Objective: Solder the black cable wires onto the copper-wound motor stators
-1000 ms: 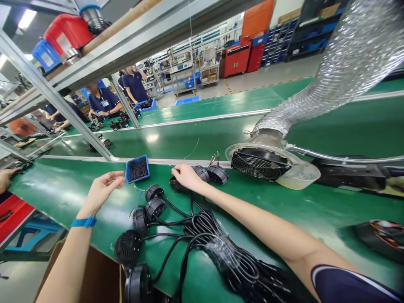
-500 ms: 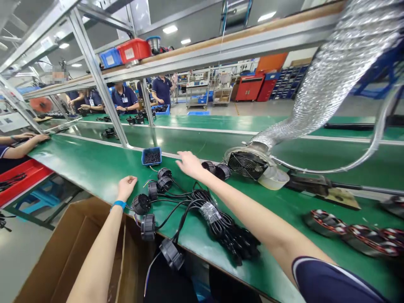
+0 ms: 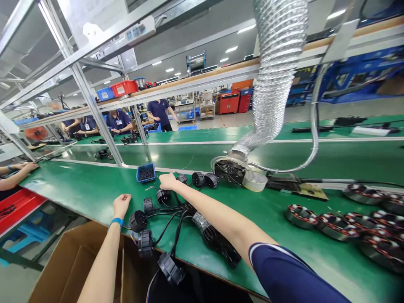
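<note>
My left hand (image 3: 121, 205) is over the green bench at the left, fingertips pinched together. Whether something small is between them I cannot make out. My right hand (image 3: 167, 182) is closed beside the blue bin (image 3: 145, 173) of small dark parts; what its fingers hold is hidden. Just right of it sits a round black motor cover (image 3: 182, 178), partly behind the wrist. Below lie several more black covers with cables, among them a ribbed one (image 3: 138, 221). One cover (image 3: 171, 268) hangs at the bench edge. My right forearm crosses over the bundled black cables (image 3: 206, 229).
A fan (image 3: 229, 171) with a silver duct (image 3: 273, 75) stands right of two more covers (image 3: 204, 179). Several wound stators (image 3: 336, 226) lie at the right. An open cardboard box (image 3: 75, 261) is below the bench edge. Co-workers (image 3: 118, 122) sit across the line.
The view has turned right. My right hand has gone from spread fingers to closed. One cover has left the near group and now sits by the two near the fan.
</note>
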`<control>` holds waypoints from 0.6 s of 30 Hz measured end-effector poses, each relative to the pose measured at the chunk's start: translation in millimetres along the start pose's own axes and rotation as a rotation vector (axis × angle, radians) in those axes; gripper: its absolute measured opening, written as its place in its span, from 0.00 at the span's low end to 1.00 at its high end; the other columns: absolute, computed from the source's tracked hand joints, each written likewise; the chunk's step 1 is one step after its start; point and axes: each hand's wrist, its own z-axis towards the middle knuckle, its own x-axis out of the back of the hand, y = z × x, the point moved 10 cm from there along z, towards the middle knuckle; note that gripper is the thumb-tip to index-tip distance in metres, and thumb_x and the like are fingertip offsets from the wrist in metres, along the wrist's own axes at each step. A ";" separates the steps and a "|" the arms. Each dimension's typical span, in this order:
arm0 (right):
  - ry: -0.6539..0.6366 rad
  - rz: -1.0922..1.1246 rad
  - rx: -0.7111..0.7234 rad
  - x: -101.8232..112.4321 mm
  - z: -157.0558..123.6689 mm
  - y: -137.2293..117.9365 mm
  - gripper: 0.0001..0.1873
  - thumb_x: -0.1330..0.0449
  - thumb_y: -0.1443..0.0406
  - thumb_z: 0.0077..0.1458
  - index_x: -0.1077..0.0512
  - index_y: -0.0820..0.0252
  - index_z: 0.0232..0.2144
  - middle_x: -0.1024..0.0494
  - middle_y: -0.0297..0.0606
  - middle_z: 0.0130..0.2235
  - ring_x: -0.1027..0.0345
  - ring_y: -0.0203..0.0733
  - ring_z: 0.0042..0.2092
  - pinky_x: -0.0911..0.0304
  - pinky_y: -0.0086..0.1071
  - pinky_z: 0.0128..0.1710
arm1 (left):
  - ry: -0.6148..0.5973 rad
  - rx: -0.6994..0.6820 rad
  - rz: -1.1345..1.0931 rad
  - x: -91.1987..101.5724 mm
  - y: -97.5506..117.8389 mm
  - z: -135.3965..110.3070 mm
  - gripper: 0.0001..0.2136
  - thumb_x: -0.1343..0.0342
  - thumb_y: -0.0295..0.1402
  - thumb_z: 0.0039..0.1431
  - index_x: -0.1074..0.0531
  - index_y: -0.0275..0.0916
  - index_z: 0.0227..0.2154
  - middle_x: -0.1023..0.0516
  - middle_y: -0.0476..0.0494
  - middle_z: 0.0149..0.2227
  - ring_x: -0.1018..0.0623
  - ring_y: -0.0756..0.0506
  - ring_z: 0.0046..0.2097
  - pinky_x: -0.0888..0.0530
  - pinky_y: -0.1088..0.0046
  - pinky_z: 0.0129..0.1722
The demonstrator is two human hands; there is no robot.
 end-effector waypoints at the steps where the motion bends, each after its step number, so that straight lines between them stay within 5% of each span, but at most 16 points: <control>1: 0.005 -0.002 -0.020 1.3 -1.8 7.2 0.17 0.41 0.60 0.64 0.31 0.63 0.52 0.28 0.44 0.51 0.29 0.45 0.48 0.30 0.44 0.47 | 0.008 -0.003 -0.001 1.0 1.7 -0.6 0.11 0.42 0.39 0.58 0.25 0.35 0.32 0.21 0.46 0.30 0.22 0.45 0.34 0.26 0.65 0.40; 9: 0.227 -0.015 -0.046 11.4 -24.6 30.1 0.17 0.42 0.59 0.64 0.31 0.63 0.51 0.28 0.44 0.51 0.30 0.46 0.49 0.31 0.46 0.49 | 0.037 -0.057 0.025 12.4 28.8 -10.1 0.11 0.43 0.42 0.53 0.25 0.38 0.27 0.21 0.45 0.25 0.20 0.41 0.32 0.27 0.66 0.35; 14: 0.271 0.022 0.011 1.5 -25.6 30.9 0.15 0.42 0.59 0.64 0.29 0.62 0.49 0.28 0.44 0.52 0.31 0.47 0.52 0.34 0.47 0.52 | -0.001 -0.004 0.096 11.1 32.1 -15.4 0.11 0.43 0.40 0.62 0.26 0.35 0.37 0.21 0.44 0.39 0.22 0.45 0.41 0.25 0.61 0.44; 18: 0.243 0.042 0.109 -17.7 -18.1 23.3 0.14 0.42 0.59 0.64 0.29 0.64 0.47 0.26 0.43 0.50 0.31 0.46 0.51 0.35 0.48 0.52 | -0.041 0.037 0.105 1.4 15.0 -13.3 0.13 0.44 0.39 0.63 0.28 0.35 0.46 0.24 0.41 0.47 0.23 0.43 0.45 0.24 0.60 0.45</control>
